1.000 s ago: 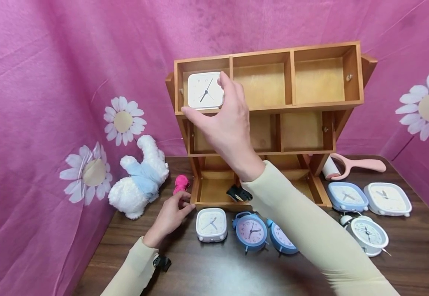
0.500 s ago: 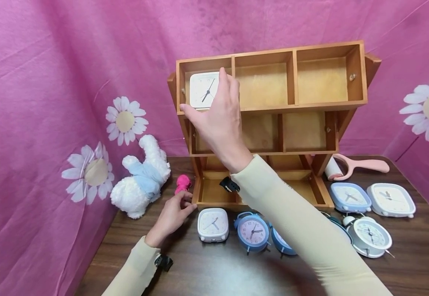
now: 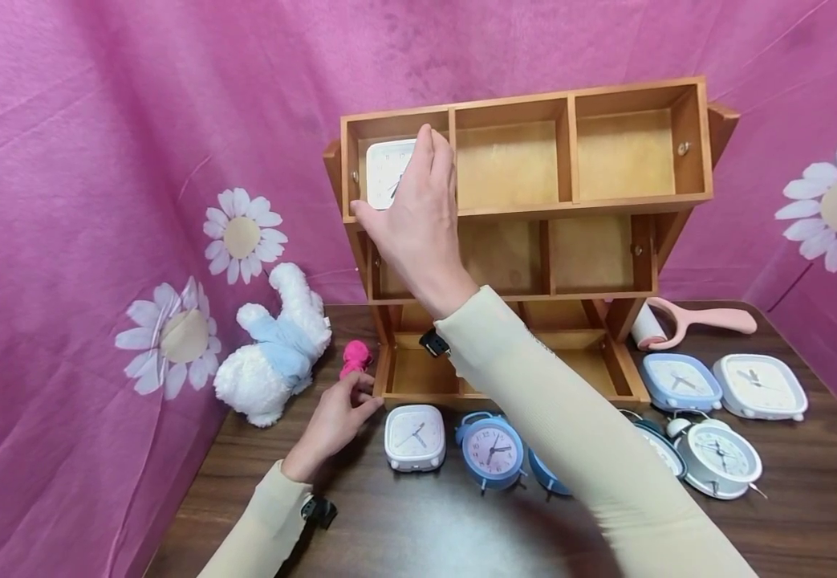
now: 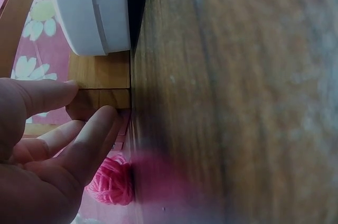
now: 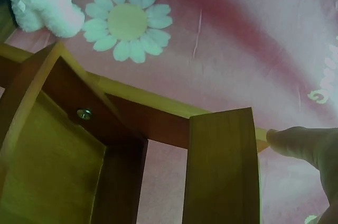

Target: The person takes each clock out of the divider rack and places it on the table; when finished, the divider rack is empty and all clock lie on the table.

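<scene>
A white square alarm clock [image 3: 387,168] stands in the top left compartment of a three-tier wooden shelf [image 3: 606,203]. My right hand [image 3: 418,209] lies across the clock's right half with long, fairly straight fingers, hiding part of the face. Its thumb [image 5: 290,142] rests at the shelf's front edge in the right wrist view. Down on the table, my left hand [image 3: 335,413] pinches the lower front left corner of the shelf. In the left wrist view, thumb and fingers lie on either side of that wood. A second white square clock [image 3: 415,437] stands just right of it.
Blue twin-bell clocks [image 3: 492,451] stand before the shelf, one partly behind my right sleeve. At right are a white bell clock [image 3: 723,457], a blue square clock [image 3: 680,381] and a lint roller [image 3: 717,321]. A plush toy [image 3: 281,345] and pink yarn [image 3: 355,357] lie left.
My right hand has shifted left over the clock in the top compartment, covering more of its face. The clock looks unmoved in the compartment. My left hand stays at the shelf corner.
</scene>
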Motion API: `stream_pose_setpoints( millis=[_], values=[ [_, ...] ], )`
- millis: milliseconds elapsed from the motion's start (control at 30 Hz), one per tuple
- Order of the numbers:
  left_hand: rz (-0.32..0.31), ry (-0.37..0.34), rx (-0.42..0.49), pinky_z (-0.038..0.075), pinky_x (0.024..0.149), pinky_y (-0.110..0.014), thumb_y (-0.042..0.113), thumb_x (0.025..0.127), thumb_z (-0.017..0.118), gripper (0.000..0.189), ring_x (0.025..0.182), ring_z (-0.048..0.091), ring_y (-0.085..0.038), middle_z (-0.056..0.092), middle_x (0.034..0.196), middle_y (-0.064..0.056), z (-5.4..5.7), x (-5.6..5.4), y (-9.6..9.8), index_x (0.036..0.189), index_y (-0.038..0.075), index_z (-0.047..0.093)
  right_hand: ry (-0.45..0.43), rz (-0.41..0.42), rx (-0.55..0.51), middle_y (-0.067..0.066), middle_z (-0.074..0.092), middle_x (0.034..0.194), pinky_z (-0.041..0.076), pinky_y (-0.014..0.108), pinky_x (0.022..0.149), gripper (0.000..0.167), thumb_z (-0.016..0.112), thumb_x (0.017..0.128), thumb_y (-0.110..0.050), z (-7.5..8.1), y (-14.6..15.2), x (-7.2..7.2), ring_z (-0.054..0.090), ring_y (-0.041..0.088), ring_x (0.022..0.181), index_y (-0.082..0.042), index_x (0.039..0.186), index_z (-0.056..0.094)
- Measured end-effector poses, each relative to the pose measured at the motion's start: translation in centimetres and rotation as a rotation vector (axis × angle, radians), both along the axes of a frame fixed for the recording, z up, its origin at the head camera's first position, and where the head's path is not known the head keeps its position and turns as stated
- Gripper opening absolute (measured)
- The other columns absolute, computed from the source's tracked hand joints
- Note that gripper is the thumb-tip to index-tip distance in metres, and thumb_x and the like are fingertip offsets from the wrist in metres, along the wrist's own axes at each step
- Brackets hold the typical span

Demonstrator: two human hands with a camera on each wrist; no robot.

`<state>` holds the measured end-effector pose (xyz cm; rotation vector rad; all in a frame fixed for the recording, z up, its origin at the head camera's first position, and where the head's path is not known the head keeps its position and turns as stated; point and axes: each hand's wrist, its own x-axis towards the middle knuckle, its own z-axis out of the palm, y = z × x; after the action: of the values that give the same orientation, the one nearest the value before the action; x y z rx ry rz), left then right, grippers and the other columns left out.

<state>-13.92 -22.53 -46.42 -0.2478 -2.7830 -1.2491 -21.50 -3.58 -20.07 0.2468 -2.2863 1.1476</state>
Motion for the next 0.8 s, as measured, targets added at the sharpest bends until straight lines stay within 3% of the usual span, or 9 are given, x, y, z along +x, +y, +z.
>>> stream_pose_setpoints(
  millis=[133, 167, 200, 233, 367, 400, 633, 800],
  values=[
    [-0.038, 0.049, 0.023, 0.057, 0.079, -0.035, 0.02, 0.101, 0.083, 0.024, 0.089, 0.077, -0.015, 0.081, 0.107, -0.013, -0.7, -0.1, -0.6, 0.118, 0.005, 0.073, -0.009, -0.016, 0.048, 0.019, 0.032, 0.178, 0.02, 0.028, 0.141, 0.119, 0.096, 0.089, -0.035, 0.0, -0.1, -0.3, 0.032, 0.03, 0.168, 0.005, 0.174, 0.022],
    [-0.058, 0.074, 0.026, 0.056, 0.078, -0.033, 0.023, 0.103, 0.082, 0.025, 0.087, 0.076, -0.014, 0.081, 0.107, -0.011, -1.6, -0.5, -1.0, 0.118, 0.007, 0.073, -0.009, -0.021, 0.062, 0.019, 0.032, 0.178, 0.021, 0.029, 0.141, 0.118, 0.096, 0.09, -0.035, 0.1, -0.1, -0.4, 0.033, 0.03, 0.168, 0.005, 0.174, 0.022],
    [-0.058, 0.072, 0.028, 0.057, 0.078, -0.034, 0.024, 0.103, 0.082, 0.025, 0.088, 0.076, -0.014, 0.082, 0.107, -0.011, -1.6, -0.5, -1.0, 0.118, 0.007, 0.073, -0.007, -0.025, 0.075, 0.02, 0.033, 0.178, 0.021, 0.03, 0.141, 0.117, 0.095, 0.09, -0.034, 0.1, -0.1, -0.5, 0.033, 0.031, 0.167, 0.005, 0.173, 0.023],
    [-0.034, 0.038, 0.027, 0.058, 0.08, -0.037, 0.021, 0.102, 0.083, 0.024, 0.089, 0.077, -0.016, 0.082, 0.107, -0.012, -0.9, -0.2, -0.7, 0.118, 0.006, 0.073, -0.007, -0.029, 0.086, 0.02, 0.034, 0.178, 0.022, 0.031, 0.141, 0.117, 0.095, 0.09, -0.034, 0.1, -0.1, -0.6, 0.034, 0.031, 0.167, 0.006, 0.173, 0.024],
    [0.015, -0.026, 0.0, 0.057, 0.083, -0.035, 0.013, 0.101, 0.083, 0.022, 0.093, 0.078, -0.017, 0.082, 0.11, -0.01, -0.3, -0.1, -0.1, 0.12, 0.006, 0.074, -0.005, -0.036, 0.113, 0.022, 0.035, 0.178, 0.022, 0.032, 0.141, 0.113, 0.093, 0.091, -0.032, 0.2, -0.1, -0.9, 0.035, 0.032, 0.167, 0.007, 0.172, 0.025],
    [0.041, -0.06, -0.007, 0.058, 0.086, -0.038, 0.01, 0.1, 0.083, 0.022, 0.095, 0.078, -0.019, 0.083, 0.11, -0.011, 0.6, 0.2, 0.4, 0.12, 0.005, 0.074, -0.007, -0.038, 0.122, 0.022, 0.035, 0.177, 0.023, 0.032, 0.141, 0.113, 0.093, 0.091, -0.032, 0.3, -0.1, -1.0, 0.035, 0.033, 0.167, 0.008, 0.172, 0.025],
    [0.05, -0.069, -0.015, 0.057, 0.088, -0.035, 0.01, 0.101, 0.083, 0.022, 0.095, 0.077, -0.016, 0.083, 0.109, -0.009, 0.6, 0.2, 0.5, 0.12, 0.007, 0.074, -0.045, -0.042, 0.182, 0.023, 0.035, 0.177, 0.024, 0.034, 0.141, 0.11, 0.09, 0.093, -0.033, 0.8, 0.0, -1.3, 0.036, 0.033, 0.168, 0.008, 0.172, 0.026],
    [0.048, -0.067, -0.014, 0.056, 0.086, -0.034, 0.01, 0.101, 0.083, 0.021, 0.094, 0.077, -0.016, 0.083, 0.111, -0.01, 0.7, 0.3, 0.5, 0.12, 0.007, 0.074, -0.023, -0.055, 0.203, 0.023, 0.039, 0.174, 0.028, 0.035, 0.14, 0.105, 0.087, 0.094, -0.032, 0.7, -0.1, -1.2, 0.04, 0.034, 0.165, 0.009, 0.17, 0.028]
  ],
)
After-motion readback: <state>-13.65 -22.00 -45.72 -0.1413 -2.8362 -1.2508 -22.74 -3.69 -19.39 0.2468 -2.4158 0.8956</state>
